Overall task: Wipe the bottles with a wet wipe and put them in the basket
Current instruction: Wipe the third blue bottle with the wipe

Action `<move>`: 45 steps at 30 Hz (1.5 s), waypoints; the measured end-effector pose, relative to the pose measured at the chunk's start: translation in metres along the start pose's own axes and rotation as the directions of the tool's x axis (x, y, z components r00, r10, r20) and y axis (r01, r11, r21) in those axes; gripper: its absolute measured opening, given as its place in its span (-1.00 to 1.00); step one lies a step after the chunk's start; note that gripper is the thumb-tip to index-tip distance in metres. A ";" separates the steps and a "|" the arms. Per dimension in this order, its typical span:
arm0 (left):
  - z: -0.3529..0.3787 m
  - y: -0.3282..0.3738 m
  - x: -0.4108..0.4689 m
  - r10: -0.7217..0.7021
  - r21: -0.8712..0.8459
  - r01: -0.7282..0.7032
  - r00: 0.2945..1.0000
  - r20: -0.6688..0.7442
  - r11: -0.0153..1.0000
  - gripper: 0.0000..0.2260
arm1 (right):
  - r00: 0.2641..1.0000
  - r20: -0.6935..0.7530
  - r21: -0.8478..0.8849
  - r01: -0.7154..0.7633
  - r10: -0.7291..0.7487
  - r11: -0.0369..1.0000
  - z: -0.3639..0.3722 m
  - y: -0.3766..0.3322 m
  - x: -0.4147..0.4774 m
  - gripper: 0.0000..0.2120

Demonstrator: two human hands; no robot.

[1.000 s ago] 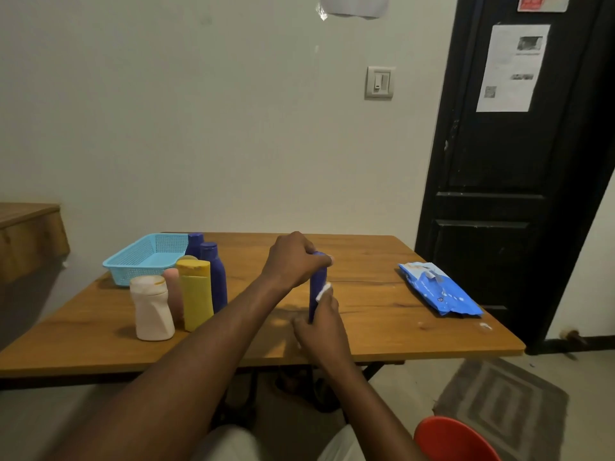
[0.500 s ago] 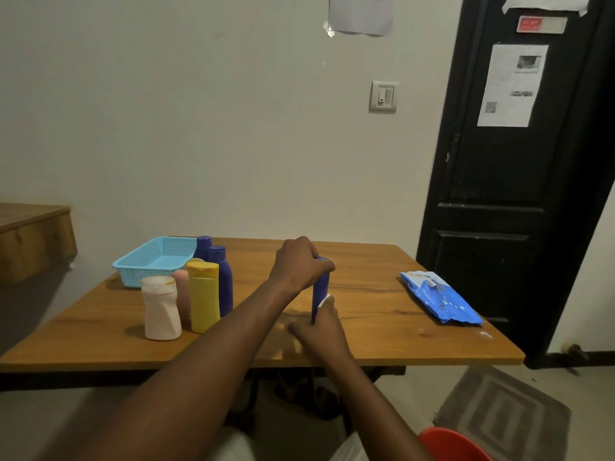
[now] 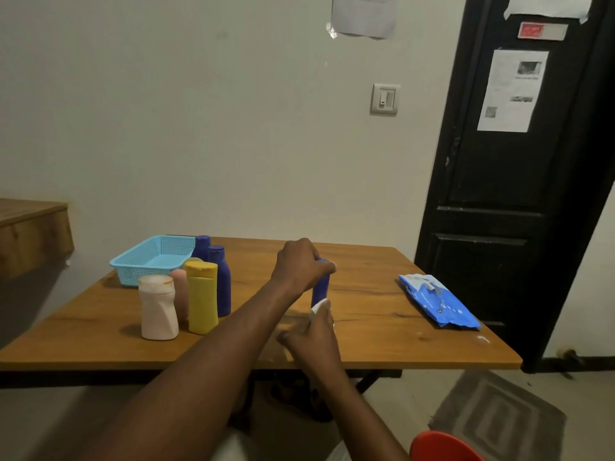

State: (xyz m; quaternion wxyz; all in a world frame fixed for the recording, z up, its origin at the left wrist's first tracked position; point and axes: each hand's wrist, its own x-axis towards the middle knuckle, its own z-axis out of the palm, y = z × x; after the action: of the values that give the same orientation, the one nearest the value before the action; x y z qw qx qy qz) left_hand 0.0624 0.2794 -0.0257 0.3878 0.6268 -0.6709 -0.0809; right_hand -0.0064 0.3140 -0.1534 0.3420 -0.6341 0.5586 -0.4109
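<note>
blue bottle point(image 3: 320, 287) under left fingers point(image 3: 320, 268), right fingers point(image 3: 323, 322) pressing wipe point(image 3: 316, 306) low

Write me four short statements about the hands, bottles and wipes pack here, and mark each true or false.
1. The left hand grips the top of the blue bottle. True.
2. The right hand holds the yellow bottle. False: it holds a white wipe against the blue bottle; the yellow bottle stands apart at the left.
3. The wipes pack lies in the basket. False: it lies on the table, to the right; the basket is at the far left.
4. The gripped blue bottle is upright. True.
</note>
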 end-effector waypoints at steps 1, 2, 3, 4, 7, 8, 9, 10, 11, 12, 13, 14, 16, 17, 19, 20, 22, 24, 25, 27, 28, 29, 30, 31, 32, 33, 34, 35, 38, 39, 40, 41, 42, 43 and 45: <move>-0.001 0.000 0.000 -0.003 -0.006 0.003 1.000 0.004 1.000 -0.72 | 1.000 0.002 0.047 -0.016 0.016 0.999 -0.004 -0.004 0.007 0.13; -0.002 0.001 0.000 -0.007 -0.014 0.007 1.000 0.007 1.000 -0.73 | 1.000 0.017 0.096 -0.023 0.022 0.995 -0.011 -0.009 0.013 0.03; -0.002 0.002 0.000 -0.011 -0.023 0.011 1.000 0.009 1.000 -0.73 | 0.999 0.033 0.137 -0.034 0.030 0.990 -0.019 -0.013 0.019 -0.11; -0.002 0.002 0.000 -0.016 -0.029 0.016 1.000 0.007 0.999 -0.74 | 0.998 0.050 0.158 -0.044 0.037 0.987 -0.027 -0.017 0.025 -0.25; 0.000 0.001 -0.002 -0.016 -0.040 0.016 1.000 -0.005 0.999 -0.74 | 0.998 0.057 0.139 -0.046 0.038 0.989 -0.035 -0.017 0.029 -0.35; 0.000 0.001 -0.002 -0.011 -0.042 0.010 1.000 -0.007 0.999 -0.74 | 0.998 0.054 0.108 -0.030 0.024 0.994 -0.032 -0.015 0.023 -0.27; 0.000 0.000 -0.001 -0.007 -0.043 0.007 1.000 -0.007 0.999 -0.74 | 0.999 0.045 0.073 -0.007 0.004 0.997 -0.027 -0.010 0.015 -0.15; 0.000 -0.001 -0.001 -0.004 -0.038 0.004 1.000 -0.007 0.999 -0.74 | 0.999 0.034 0.039 0.014 -0.015 0.999 -0.021 -0.005 0.005 -0.03; -0.001 0.000 -0.001 0.000 -0.029 0.000 1.000 -0.009 1.000 -0.74 | 0.999 0.017 0.015 0.045 -0.045 0.999 -0.016 -0.001 -0.004 0.06; -0.001 0.001 -0.001 0.002 -0.020 -0.002 1.000 -0.011 1.000 -0.73 | 0.997 0.008 0.007 0.073 -0.073 0.997 -0.013 0.000 -0.013 0.10; -0.001 0.001 -0.001 0.004 -0.010 -0.004 1.000 -0.012 1.000 -0.72 | 0.995 0.003 0.006 0.096 -0.096 0.995 -0.009 0.000 -0.018 0.11; -0.001 0.002 0.000 0.001 -0.004 -0.001 1.000 -0.010 1.000 -0.72 | 0.994 -0.002 0.006 0.109 -0.109 0.994 -0.006 -0.002 -0.021 0.12; -0.001 0.001 0.000 -0.008 -0.002 0.008 1.000 -0.007 1.000 -0.72 | 0.994 -0.016 0.013 0.110 -0.109 0.994 -0.001 -0.007 -0.020 0.15; -0.001 0.001 -0.001 -0.010 -0.006 0.010 1.000 -0.007 1.000 -0.72 | 0.993 -0.033 0.019 0.112 -0.111 0.994 0.001 -0.010 -0.015 0.16; -0.001 0.001 -0.002 -0.010 -0.020 0.010 1.000 -0.013 1.000 -0.71 | 0.993 -0.076 0.036 0.098 -0.095 0.995 -0.001 -0.020 -0.003 0.15; -0.001 0.001 -0.002 -0.009 -0.021 0.008 1.000 -0.016 1.000 -0.71 | 0.993 -0.095 0.056 0.080 -0.075 0.995 -0.005 -0.023 0.005 0.13; -0.001 0.002 -0.002 -0.007 -0.024 0.007 1.000 -0.021 1.000 -0.72 | 0.993 -0.109 0.081 0.058 -0.049 0.995 -0.015 -0.024 0.019 0.03; -0.001 0.001 0.000 -0.002 -0.031 0.002 1.000 -0.015 1.000 -0.74 | 0.996 -0.084 0.063 0.037 -0.032 0.997 -0.022 -0.021 0.022 -0.06; -0.001 0.000 0.000 0.002 -0.034 -0.002 1.000 -0.011 0.999 -0.74 | 0.998 -0.065 0.038 0.028 -0.026 0.999 -0.023 -0.018 0.019 -0.07; 0.000 -0.001 0.000 0.011 -0.032 -0.011 1.000 -0.010 0.999 -0.73 | 0.998 -0.040 -0.018 0.044 -0.045 0.999 -0.019 -0.012 0.003 0.01; 0.000 -0.002 0.000 0.015 -0.033 -0.015 1.000 -0.014 0.999 -0.73 | 0.997 -0.039 -0.031 0.070 -0.071 0.997 -0.015 -0.010 -0.006 0.05; 0.000 -0.002 0.000 0.015 -0.037 -0.016 1.000 -0.019 0.999 -0.72 | 0.993 -0.040 -0.039 0.109 -0.111 0.993 -0.011 -0.011 -0.015 0.08; 0.000 -0.002 0.000 0.015 -0.042 -0.016 1.000 -0.021 0.999 -0.72 | 0.986 -0.048 -0.053 0.157 -0.160 0.986 -0.007 -0.013 -0.021 0.09; 0.000 -0.002 0.000 0.017 -0.044 -0.018 1.000 -0.022 0.999 -0.72 | 0.977 -0.060 -0.072 0.199 -0.203 0.977 -0.006 -0.018 -0.023 0.10; 0.000 -0.003 0.000 0.017 -0.046 -0.018 1.000 -0.019 0.999 -0.71 | 0.971 -0.072 -0.082 0.221 -0.227 0.972 -0.006 -0.024 -0.022 0.10; 0.000 -0.003 0.000 0.015 -0.053 -0.016 1.000 -0.015 0.998 -0.71 | 0.968 -0.088 -0.080 0.226 -0.233 0.971 -0.006 -0.030 -0.018 0.10; -0.001 -0.004 0.000 0.012 -0.058 -0.013 1.000 -0.014 0.998 -0.70 | 0.965 -0.111 -0.074 0.229 -0.236 0.971 -0.007 -0.035 -0.010 0.10; -0.001 -0.005 0.001 0.007 -0.060 -0.008 1.000 -0.017 0.998 -0.69 | 0.963 -0.130 -0.075 0.226 -0.234 0.971 -0.010 -0.040 -0.003 0.09; -0.003 -0.009 0.003 -0.006 -0.058 0.005 0.999 -0.031 0.998 -0.66 | 0.962 -0.167 -0.073 0.208 -0.218 0.975 -0.016 -0.043 0.015 0.05; -0.003 -0.010 0.003 -0.008 -0.061 0.006 1.000 -0.029 0.998 -0.67 | 0.966 -0.164 -0.069 0.193 -0.202 0.979 -0.018 -0.040 0.017 0.02; -0.003 -0.011 0.003 -0.008 -0.059 0.006 1.000 -0.024 0.998 -0.69 | 0.972 -0.155 -0.064 0.168 -0.176 0.984 -0.019 -0.036 0.017 0.00; -0.003 -0.010 0.002 -0.002 -0.055 0.001 1.000 -0.018 0.998 -0.70 | 0.980 -0.140 -0.057 0.131 -0.138 0.990 -0.018 -0.031 0.016 -0.01; -0.002 -0.009 0.001 0.006 -0.051 -0.006 1.000 -0.013 0.999 -0.72 | 0.987 -0.121 -0.051 0.099 -0.105 0.994 -0.017 -0.024 0.012 0.00; -0.002 -0.008 0.000 0.012 -0.046 -0.012 1.000 -0.012 0.999 -0.74 | 0.991 -0.102 -0.051 0.079 -0.084 0.996 -0.015 -0.019 0.008 0.01; 0.001 -0.005 0.000 0.025 -0.036 -0.026 1.000 -0.015 0.999 -0.76 | 0.993 -0.080 -0.059 0.085 -0.090 0.995 -0.009 -0.012 -0.004 0.07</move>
State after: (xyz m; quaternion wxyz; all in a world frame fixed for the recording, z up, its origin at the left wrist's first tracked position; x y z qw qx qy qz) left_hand 0.0659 0.2781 -0.0289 0.4051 0.6117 -0.6744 -0.0834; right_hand -0.0099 0.3197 -0.1394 0.2824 -0.6498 0.5553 -0.4356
